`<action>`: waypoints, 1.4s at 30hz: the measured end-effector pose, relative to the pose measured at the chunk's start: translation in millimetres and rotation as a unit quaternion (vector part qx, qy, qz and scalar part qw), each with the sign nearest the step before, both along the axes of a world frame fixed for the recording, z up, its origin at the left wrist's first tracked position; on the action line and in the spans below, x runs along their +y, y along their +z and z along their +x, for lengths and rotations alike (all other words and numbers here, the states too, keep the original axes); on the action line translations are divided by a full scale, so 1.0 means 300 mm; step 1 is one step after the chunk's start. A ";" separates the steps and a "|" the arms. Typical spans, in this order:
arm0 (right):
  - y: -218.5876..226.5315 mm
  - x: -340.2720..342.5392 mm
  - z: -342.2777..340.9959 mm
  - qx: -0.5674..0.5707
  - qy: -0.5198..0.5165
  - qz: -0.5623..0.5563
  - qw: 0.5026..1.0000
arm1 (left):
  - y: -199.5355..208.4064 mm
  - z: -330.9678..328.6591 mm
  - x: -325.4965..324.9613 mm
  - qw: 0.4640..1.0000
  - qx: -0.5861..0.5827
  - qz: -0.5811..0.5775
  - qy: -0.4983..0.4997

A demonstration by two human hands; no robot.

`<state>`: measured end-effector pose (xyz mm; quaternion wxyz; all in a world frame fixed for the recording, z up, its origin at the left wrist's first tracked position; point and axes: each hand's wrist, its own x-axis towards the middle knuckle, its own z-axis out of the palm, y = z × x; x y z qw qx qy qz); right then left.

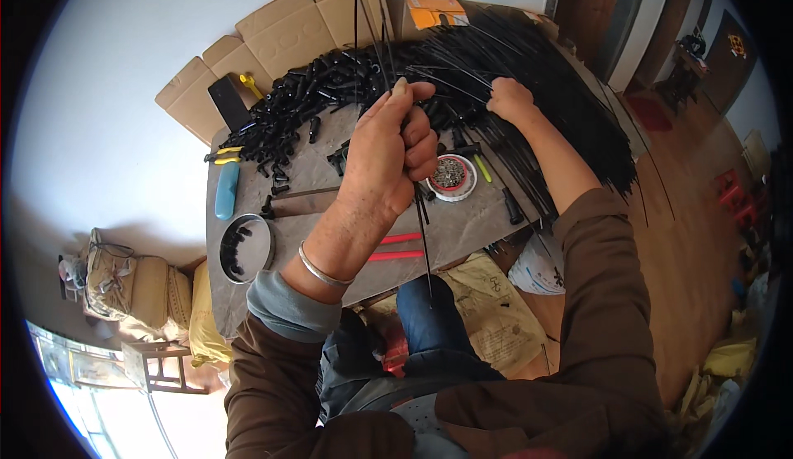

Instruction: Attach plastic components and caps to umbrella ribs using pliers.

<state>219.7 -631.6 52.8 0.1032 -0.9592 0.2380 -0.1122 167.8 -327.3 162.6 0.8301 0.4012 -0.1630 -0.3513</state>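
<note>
Raised over the table, my left hand [384,149] is closed around a few thin black rods [424,248]. They stick out above the fist and hang down below it toward my knee. Farther right, my right hand [512,99] is at the edge of a large pile of long black rods [549,87]. Its fingers are pinched together on a thin black rod, though the fingertips are partly hidden. Behind my left hand lies a heap of short black plastic fittings [285,112]. A round dish of small metal parts [450,176] sits just right of my left wrist.
Upright cardboard [281,25] lines the table's back edge. A dark phone-like slab [228,104] leans near a yellow tool [251,85]. At left are a light-blue case [226,190] and a round tin [247,248]. Red handles [396,255] lie near the front edge. Rod ends overhang the table's right side.
</note>
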 end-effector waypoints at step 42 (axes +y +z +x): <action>0.772 0.275 -0.077 -0.216 0.177 0.401 0.872 | 0.066 -0.063 0.065 0.996 -0.043 0.010 0.081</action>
